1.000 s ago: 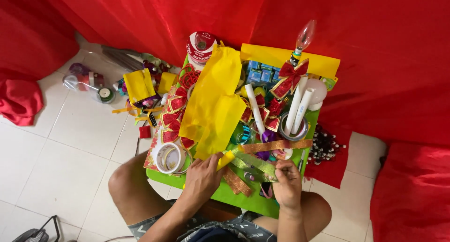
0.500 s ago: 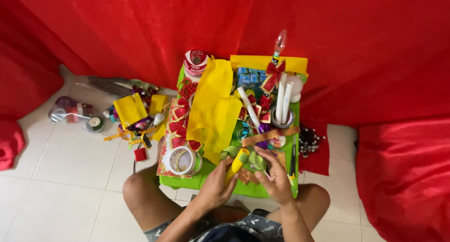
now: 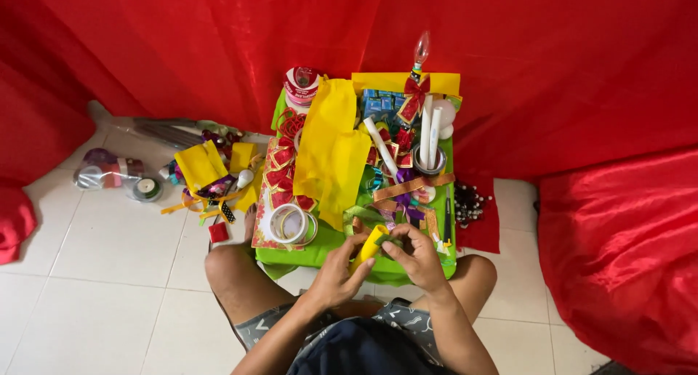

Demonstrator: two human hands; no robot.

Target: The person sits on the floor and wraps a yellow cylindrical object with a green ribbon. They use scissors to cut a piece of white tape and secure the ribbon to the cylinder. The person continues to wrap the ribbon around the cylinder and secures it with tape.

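My left hand (image 3: 338, 264) grips a small yellow rolled piece (image 3: 369, 245) at the near edge of a low green table (image 3: 320, 250). My right hand (image 3: 416, 253) pinches the green ribbon strip (image 3: 387, 238) at the roll's upper end, fingers closed on it. Both hands meet just above my knees. A large yellow cloth (image 3: 331, 151) lies across the middle of the table. A roll of clear tape (image 3: 289, 223) sits to the left of my left hand.
White candles (image 3: 429, 136), red bows (image 3: 283, 177), ribbons and a clear bulb (image 3: 420, 49) crowd the table. Yellow scraps (image 3: 201, 165), ribbon spools (image 3: 147, 189) and a plastic bag (image 3: 102, 171) litter the white tiles to the left. Red cloth (image 3: 618, 230) hangs behind and right.
Both hands have come together at the table's near edge. The yellow roll has been lifted and turned upright between them, and the view has shifted to the left.
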